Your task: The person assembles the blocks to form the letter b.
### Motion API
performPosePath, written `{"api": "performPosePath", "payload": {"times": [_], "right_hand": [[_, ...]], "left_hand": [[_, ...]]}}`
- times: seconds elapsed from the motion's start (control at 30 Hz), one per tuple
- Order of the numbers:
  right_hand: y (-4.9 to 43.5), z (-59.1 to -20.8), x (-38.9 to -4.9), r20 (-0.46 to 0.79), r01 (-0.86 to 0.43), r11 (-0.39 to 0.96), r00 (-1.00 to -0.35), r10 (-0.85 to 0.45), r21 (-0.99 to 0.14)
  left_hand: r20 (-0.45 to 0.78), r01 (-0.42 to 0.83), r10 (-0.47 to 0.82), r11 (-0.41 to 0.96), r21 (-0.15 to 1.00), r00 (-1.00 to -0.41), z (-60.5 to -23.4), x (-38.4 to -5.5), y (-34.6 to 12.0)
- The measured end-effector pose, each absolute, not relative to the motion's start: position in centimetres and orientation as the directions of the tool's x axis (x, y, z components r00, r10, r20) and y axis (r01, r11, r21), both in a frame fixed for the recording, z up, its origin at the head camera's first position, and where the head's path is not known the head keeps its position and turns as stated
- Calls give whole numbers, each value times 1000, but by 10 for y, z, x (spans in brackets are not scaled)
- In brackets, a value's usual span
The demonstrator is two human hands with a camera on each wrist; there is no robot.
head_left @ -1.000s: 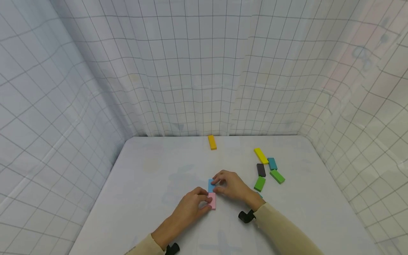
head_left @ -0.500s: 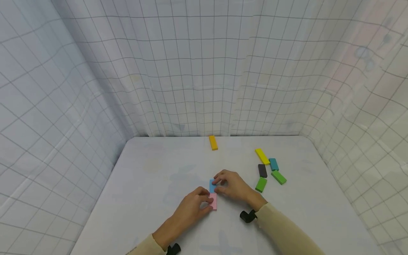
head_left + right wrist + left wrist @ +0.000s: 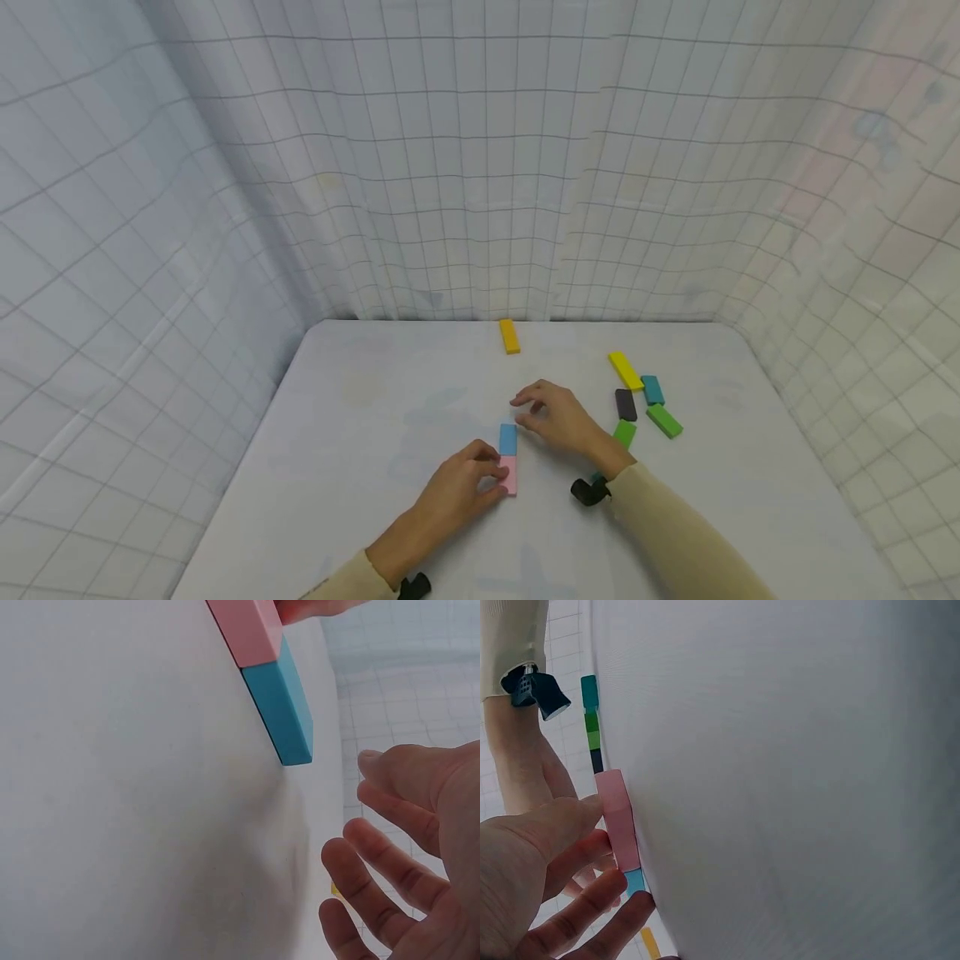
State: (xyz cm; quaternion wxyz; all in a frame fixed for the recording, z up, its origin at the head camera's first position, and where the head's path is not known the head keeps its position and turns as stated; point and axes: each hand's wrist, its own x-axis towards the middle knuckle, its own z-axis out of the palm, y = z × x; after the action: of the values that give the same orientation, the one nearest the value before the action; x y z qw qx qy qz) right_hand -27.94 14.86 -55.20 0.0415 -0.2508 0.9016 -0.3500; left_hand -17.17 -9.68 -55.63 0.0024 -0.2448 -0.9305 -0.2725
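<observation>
Head: below centre, the left hand (image 3: 456, 486) holds the pink block (image 3: 512, 482), end to end with the blue block (image 3: 508, 439).
Left wrist: its thumb touches the pink block, left of centre.
Right wrist: the right hand (image 3: 409, 855), lower right, is relaxed, apart from both.

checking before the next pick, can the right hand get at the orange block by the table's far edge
Probably yes: the right hand holds nothing, is clear of the blue block, and nothing stands between it and the orange block. It would likely need to stretch forward.
</observation>
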Motion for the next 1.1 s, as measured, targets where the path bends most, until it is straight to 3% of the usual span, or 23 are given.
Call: {"api": "performPosePath", "payload": {"times": [0.63, 1.1], "right_hand": [[150, -556, -336, 124, -409, 629, -886, -446, -661], [138, -556, -355, 18, -355, 706, -899, -437, -613]], "left_hand": [[139, 454, 449, 737, 501, -883, -554, -168, -96], [176, 485, 463, 723, 493, -869, -557, -167, -96]]}}
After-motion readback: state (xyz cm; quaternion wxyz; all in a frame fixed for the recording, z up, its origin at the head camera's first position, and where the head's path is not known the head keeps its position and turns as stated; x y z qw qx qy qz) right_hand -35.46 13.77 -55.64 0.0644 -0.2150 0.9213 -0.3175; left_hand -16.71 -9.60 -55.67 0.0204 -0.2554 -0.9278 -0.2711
